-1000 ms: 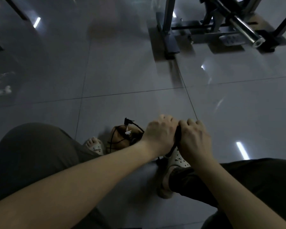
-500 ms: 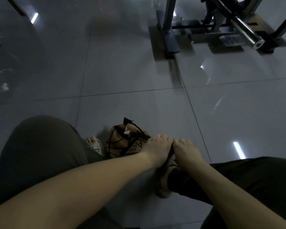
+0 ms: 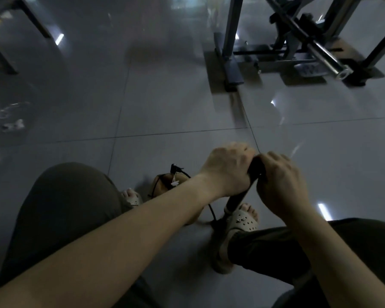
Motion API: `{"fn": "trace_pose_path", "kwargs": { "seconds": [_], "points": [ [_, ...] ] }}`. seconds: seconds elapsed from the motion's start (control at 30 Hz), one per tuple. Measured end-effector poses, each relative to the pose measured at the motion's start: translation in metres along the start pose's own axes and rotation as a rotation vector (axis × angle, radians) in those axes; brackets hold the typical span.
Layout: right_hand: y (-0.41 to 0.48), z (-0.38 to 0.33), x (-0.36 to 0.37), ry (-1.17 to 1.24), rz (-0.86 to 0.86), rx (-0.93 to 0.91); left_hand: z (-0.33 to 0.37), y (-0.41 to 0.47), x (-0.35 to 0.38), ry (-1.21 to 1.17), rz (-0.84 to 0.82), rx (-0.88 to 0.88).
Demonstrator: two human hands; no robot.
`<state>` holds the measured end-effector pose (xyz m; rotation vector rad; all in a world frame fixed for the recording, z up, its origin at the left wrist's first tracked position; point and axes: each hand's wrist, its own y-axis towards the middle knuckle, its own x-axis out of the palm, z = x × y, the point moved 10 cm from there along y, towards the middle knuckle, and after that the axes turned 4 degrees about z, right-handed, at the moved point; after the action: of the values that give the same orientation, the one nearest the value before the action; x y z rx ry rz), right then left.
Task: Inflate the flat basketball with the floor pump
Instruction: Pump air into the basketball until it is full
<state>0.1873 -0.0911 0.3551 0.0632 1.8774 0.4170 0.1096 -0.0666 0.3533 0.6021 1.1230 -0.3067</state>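
A brown, flat basketball (image 3: 162, 182) lies on the tiled floor between my feet, mostly hidden behind my left forearm. A black hose (image 3: 211, 211) runs from the ball toward the base of the black floor pump (image 3: 235, 201), whose barrel stands by my right sandal. My left hand (image 3: 226, 168) grips the left side of the pump's black handle (image 3: 256, 166), and my right hand (image 3: 281, 184) grips its right side. The handle is raised well above the barrel, and the pump's base is hidden by my right foot.
Both my knees frame the view, with light sandals (image 3: 242, 221) on my feet. A metal gym machine frame (image 3: 231, 52) with a steel bar (image 3: 329, 63) stands on the floor at the back right. Dark furniture legs (image 3: 0, 56) are at the back left.
Half a second ago both hands had the handle pushed low near the ball. Now they have pulled it up, exposing the pump barrel.
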Motion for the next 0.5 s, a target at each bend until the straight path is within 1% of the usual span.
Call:
{"fn": "trace_pose_path", "kwargs": {
  "seconds": [0.07,0.13,0.2,0.33,0.5],
  "points": [
    [-0.009,0.004,0.039,-0.116,-0.149,0.027,-0.012,-0.015,0.034,0.032,-0.108,-0.074],
    [-0.018,0.007,0.07,-0.199,-0.268,0.04,-0.024,-0.028,0.061,0.062,-0.17,-0.118],
    [-0.026,0.009,0.091,-0.234,-0.338,0.051,-0.031,-0.038,0.082,0.083,-0.227,-0.121],
    [-0.037,0.011,0.125,-0.223,-0.456,0.061,-0.044,-0.054,0.114,0.105,-0.311,-0.154],
    [-0.062,0.016,0.155,-0.218,-0.591,0.078,-0.045,-0.075,0.145,0.111,-0.441,-0.154]
  ]
}}
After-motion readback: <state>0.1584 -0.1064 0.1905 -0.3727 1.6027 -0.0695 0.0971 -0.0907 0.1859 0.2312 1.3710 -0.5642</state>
